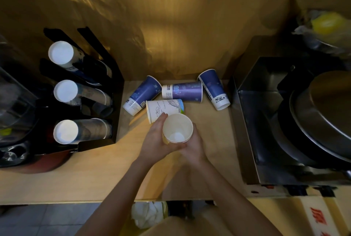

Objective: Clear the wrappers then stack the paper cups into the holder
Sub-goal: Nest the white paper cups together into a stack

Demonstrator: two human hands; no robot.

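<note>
Both hands hold one white paper cup (177,128) upright over the wooden counter, its mouth facing me. My left hand (154,140) wraps its left side and my right hand (193,145) cups it from the right and below. Just behind it a white printed cup (163,107) lies on its side. Three blue cups lie tipped over further back: one at the left (142,95), one in the middle (183,91), one at the right (213,88). The black cup holder (114,84) stands at the left with three stacks of upside-down cups (65,91).
A steel machine with a round metal lid (322,122) fills the right side of the counter (95,175). A bin with crumpled white paper (148,215) sits below the counter's front edge. A dark appliance (15,114) stands at the far left.
</note>
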